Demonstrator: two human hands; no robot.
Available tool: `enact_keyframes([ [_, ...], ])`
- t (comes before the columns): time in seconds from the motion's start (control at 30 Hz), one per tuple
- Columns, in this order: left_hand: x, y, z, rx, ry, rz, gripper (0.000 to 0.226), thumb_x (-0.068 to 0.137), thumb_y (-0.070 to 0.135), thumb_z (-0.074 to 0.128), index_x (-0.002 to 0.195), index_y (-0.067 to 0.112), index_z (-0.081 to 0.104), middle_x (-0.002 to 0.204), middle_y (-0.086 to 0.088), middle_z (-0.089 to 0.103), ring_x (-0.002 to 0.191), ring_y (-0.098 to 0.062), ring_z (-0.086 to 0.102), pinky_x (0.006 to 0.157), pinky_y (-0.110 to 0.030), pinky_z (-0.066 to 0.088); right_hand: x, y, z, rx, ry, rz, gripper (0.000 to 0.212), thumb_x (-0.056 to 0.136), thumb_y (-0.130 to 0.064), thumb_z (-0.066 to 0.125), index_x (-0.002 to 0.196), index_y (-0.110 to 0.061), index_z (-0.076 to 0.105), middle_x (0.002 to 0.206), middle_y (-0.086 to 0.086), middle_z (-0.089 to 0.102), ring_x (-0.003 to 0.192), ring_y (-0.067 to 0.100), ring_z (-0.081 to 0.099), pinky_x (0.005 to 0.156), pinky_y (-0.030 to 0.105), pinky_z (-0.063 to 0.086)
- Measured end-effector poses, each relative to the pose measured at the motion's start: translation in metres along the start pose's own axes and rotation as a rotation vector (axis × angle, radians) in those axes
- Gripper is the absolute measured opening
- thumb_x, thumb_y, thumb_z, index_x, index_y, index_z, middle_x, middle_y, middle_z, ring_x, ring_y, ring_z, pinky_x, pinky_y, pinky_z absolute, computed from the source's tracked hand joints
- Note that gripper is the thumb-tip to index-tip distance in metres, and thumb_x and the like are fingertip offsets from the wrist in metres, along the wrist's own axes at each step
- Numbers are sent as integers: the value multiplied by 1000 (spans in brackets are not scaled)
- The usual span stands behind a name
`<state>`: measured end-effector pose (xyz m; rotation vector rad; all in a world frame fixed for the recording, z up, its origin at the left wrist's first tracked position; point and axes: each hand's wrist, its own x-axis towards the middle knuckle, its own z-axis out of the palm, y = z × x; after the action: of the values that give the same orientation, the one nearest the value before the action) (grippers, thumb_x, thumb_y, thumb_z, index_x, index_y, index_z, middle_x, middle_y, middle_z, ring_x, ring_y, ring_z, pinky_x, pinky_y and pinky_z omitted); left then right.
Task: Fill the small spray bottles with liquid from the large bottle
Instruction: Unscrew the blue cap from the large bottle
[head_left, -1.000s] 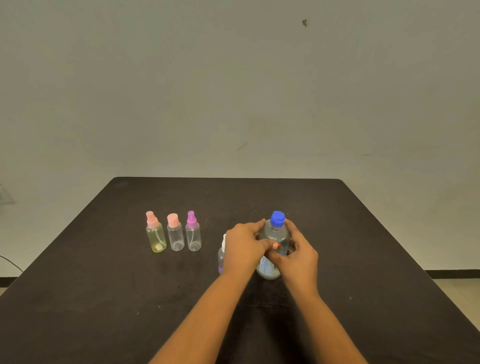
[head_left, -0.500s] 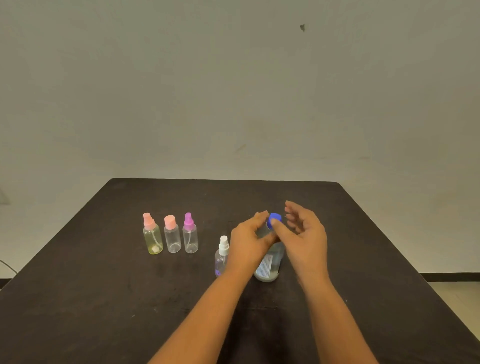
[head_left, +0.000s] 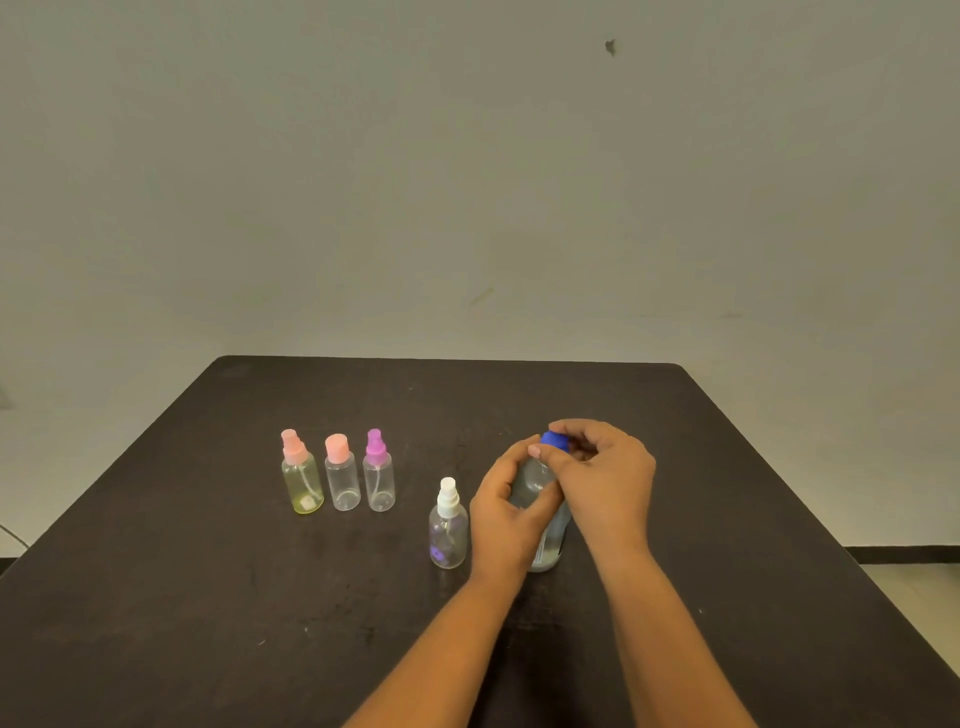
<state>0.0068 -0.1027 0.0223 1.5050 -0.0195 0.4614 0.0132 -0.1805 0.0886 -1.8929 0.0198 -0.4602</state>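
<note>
Right of the desk's centre, head view, large bottle (head_left: 536, 480): stood upright on the dark desk (head_left: 208, 597), with clear liquid seen inside. A pale label strip is seen low on its side, its print too small to be read.
Blue cap (head_left: 550, 439): seated on the large bottle's neck and pinched between the thumb and fingers of the right hand (head_left: 608, 480).
Left hand (head_left: 511, 514): wrapped round the large bottle's body from the left, fingers curled on it.
White-topped spray bottle (head_left: 448, 525): stood upright just beside the left hand; contact cannot be told. A purple mark is carried low on its wall, and no writing can be made out.
Row toward the desk's left edge: three small bottles are stood side by side, namely the yellowish bottle (head_left: 302, 480) with a pink sprayer, the pink-capped clear bottle (head_left: 342, 480) and the purple-topped clear bottle (head_left: 379, 478). No lettering is legible on any of them.
</note>
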Motion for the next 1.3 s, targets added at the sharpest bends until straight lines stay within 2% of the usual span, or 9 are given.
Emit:
enact_keyframes([
  [0.1,1,-4,1,3,-6,29,48,72,33,67,118,22,60,117,4,66,113,-10,60,99,-38,48,1,-1,-4,36,-60,12,25,71,-3,76,89,-19,72,82,-13,66,73,-5,61,66,5,48],
  [0.27,0,-3,2,9,4,60,44,72,38,66,114,36,57,117,8,65,112,-5,59,97,-30,48,9,-2,-10,12,-201,42,32,74,3,70,94,-21,73,93,-8,70,91,5,64,83,23,53],
  [0.47,3,-10,3,-48,3,50,46,72,35,68,116,24,61,115,1,67,112,-13,61,100,-42,47,9,-8,-7,-57,-120,11,34,67,-17,80,98,-23,68,93,-6,59,81,4,58,67,10,46],
  [0.57,2,-9,2,-50,14,62,38,71,34,69,108,41,62,114,5,67,111,-11,61,98,-39,48,7,-8,-4,-123,-56,3,24,69,-14,79,91,-17,70,88,-6,62,74,1,57,59,4,44],
  [0.7,4,-10,2,-42,-4,67,41,72,35,68,112,35,61,116,5,66,112,-12,60,99,-42,48,7,-11,-7,-17,-78,59,27,66,-5,80,90,-16,71,83,-6,67,73,4,62,68,22,55],
  [0.93,4,-13,3,-43,-4,57,46,70,38,68,115,34,58,118,4,65,113,-10,59,99,-40,48,6,-10,-12,3,-172,76,41,76,1,70,113,-17,66,102,-4,68,92,3,63,87,34,54],
  [1.1,4,-15,4,-74,5,36,45,69,35,70,114,32,62,116,4,67,113,-11,60,100,-39,47,5,-12,-6,-145,-100,-5,32,71,-22,78,100,-19,64,100,-6,57,81,3,56,63,10,43],
  [1.2,4,-13,3,-59,5,56,39,70,34,69,106,46,63,113,7,67,111,-10,61,97,-35,48,7,-11,-4,-162,-59,6,21,72,-14,78,90,-17,68,89,-4,64,74,3,58,60,9,44],
  [1.3,5,-13,3,-68,-9,53,42,72,33,70,114,31,62,116,3,66,112,-15,61,98,-44,48,10,-12,-7,-132,-110,31,25,72,-5,76,93,-16,70,88,-4,68,77,2,60,68,15,50],
])
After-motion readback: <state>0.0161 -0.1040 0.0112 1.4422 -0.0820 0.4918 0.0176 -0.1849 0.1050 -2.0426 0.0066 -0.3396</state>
